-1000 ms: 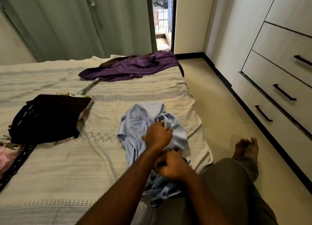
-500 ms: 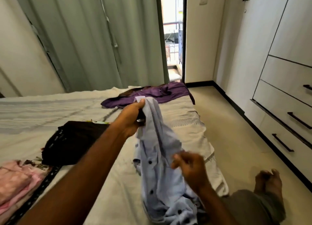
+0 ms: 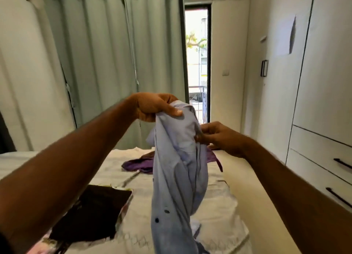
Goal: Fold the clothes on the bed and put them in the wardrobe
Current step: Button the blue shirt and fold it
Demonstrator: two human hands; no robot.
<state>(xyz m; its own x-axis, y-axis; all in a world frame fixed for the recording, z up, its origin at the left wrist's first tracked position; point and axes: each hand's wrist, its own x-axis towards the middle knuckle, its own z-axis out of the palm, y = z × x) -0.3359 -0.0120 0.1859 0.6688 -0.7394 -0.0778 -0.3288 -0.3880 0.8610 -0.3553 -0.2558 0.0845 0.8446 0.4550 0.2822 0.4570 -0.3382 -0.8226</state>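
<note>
A light blue buttoned shirt (image 3: 177, 177) hangs in the air above the bed (image 3: 219, 211). My left hand (image 3: 154, 107) grips its top edge, held high. My right hand (image 3: 219, 137) pinches the shirt's right side a little lower. A purple garment (image 3: 139, 164) lies spread at the far end of the bed, partly hidden behind the shirt. A folded black garment (image 3: 95, 211) sits on the bed at the left, on top of patterned clothes. The wardrobe (image 3: 323, 101) with drawers stands along the right wall.
Grey-green curtains (image 3: 106, 63) hang behind the bed. A narrow open doorway (image 3: 197, 63) shows outdoors at the back. Beige floor (image 3: 247, 187) runs between the bed and the wardrobe drawers with black handles (image 3: 341, 196).
Both hands have lifted the blue shirt from the bed up into the air. The right hand moved up to pinch the shirt's side. The view has tilted upward.
</note>
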